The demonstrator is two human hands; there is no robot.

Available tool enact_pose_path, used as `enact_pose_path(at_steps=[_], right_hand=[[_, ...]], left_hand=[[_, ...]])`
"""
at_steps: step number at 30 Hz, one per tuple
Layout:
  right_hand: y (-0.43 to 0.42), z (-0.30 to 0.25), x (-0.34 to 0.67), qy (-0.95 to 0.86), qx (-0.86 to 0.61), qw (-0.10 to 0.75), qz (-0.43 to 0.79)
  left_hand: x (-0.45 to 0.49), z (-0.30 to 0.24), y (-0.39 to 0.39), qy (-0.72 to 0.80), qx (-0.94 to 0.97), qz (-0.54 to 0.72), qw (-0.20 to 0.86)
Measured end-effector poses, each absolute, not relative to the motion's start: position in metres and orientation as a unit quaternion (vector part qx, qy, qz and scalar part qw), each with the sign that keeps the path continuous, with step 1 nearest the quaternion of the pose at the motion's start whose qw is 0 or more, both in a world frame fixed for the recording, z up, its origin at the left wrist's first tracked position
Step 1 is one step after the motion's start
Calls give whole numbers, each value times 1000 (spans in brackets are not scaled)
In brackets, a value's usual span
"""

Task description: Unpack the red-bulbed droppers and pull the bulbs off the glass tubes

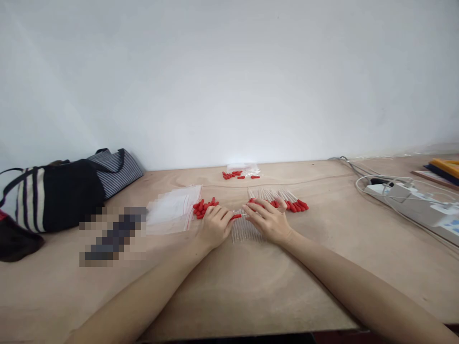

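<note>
Working over thin clear tubes (pixel 245 234), laid between and nearer than left hand (pixel 215 224) and right hand (pixel 268 222). Pinching a red bulb (pixel 236 216) with the former, gripping a slim tube (pixel 244 214) at the latter's fingertips (thumb hard to see). Apparently fitting tube into bulb, calling for straight alignment and gentle pushing. With loose red bulbs (pixel 201 208) beside the left hand, red-ended sticks (pixel 293 207) beside the right, more bulbs (pixel 233 175) well beyond both.
</note>
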State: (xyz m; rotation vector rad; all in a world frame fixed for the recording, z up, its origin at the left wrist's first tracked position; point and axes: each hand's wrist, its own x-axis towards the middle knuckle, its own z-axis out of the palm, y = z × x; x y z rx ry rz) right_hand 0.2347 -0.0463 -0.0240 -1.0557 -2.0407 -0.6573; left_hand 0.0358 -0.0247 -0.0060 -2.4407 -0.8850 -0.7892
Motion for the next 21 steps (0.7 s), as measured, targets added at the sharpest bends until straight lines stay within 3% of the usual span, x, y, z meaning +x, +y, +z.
enact_pose_path(at_steps=[21], right_hand=[[-50,-20,237,-837,-372,312,-251]], left_hand=[[42,-8,-33,-276,-862,-309,293]])
